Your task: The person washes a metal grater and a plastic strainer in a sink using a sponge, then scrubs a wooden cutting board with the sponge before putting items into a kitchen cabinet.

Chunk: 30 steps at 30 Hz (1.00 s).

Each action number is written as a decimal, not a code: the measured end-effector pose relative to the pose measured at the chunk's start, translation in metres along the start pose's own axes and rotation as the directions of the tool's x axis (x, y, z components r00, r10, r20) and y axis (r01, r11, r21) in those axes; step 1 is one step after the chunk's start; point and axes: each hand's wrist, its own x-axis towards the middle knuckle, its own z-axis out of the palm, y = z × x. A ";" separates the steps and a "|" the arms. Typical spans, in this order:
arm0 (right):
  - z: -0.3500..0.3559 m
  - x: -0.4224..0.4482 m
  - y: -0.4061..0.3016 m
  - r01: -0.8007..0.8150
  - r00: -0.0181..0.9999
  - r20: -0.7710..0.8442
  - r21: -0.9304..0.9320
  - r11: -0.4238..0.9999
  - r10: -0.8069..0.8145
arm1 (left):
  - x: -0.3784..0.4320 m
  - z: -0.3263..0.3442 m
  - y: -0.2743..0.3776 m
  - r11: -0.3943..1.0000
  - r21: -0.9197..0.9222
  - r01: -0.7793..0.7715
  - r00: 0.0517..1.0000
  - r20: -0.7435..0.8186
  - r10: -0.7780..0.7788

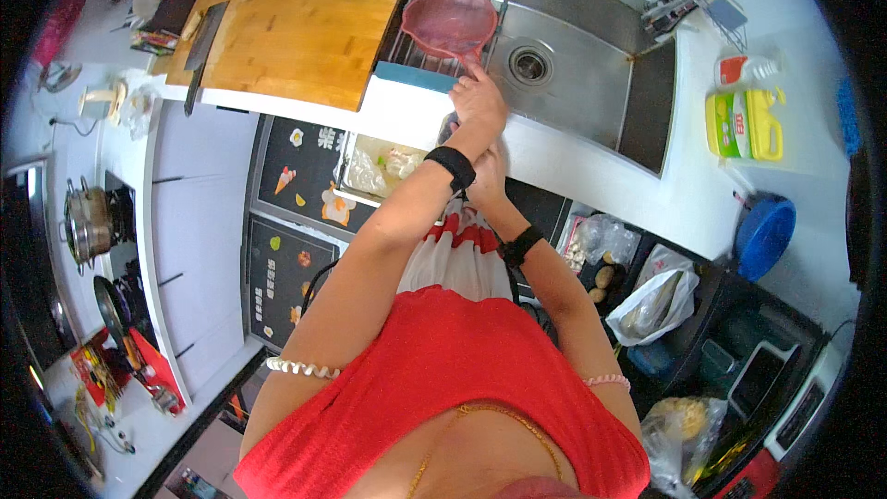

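A translucent pink plastic ladle (pixel 449 22) rests over the slatted drying rack (pixel 443 76) at the sink's left side. My left hand (pixel 479 102) is closed around its short handle. Just below, by the counter's front edge, is my right hand (pixel 489 177), partly covered by my left wrist and forearm. A small dark object (pixel 449 126) shows beside it; whether that hand holds it cannot be told. The steel sink (pixel 575 83) with its round drain (pixel 531 65) lies to the right of the ladle.
A wooden board (pixel 298 28) with a cleaver (pixel 204 48) on it lies at left. A container with a plastic bag (pixel 378 170) sits below the counter edge. Yellow detergent jug (pixel 745 126) and blue basin (pixel 766 235) are at right, a pot (pixel 89 225) at far left.
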 end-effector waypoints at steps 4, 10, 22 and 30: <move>-0.014 0.008 -0.002 0.087 0.988 0.132 -0.064 0.994 -0.078 | 0.007 -0.008 -0.012 0.976 -0.215 0.029 1.000 -0.003 -0.030; -0.014 0.059 -0.024 0.189 0.969 0.184 -0.142 0.972 -0.162 | 0.036 -0.070 -0.104 0.916 -0.351 -0.197 0.980 -0.073 0.183; 0.005 0.080 -0.009 0.196 0.965 0.245 -0.430 0.881 -0.095 | 0.070 -0.079 -0.179 0.878 -0.425 -0.221 0.963 0.047 0.265; 0.065 0.055 -0.073 0.309 0.932 0.284 -0.294 0.904 -0.226 | 0.054 -0.071 -0.171 0.865 -0.411 -0.289 0.956 -0.082 0.280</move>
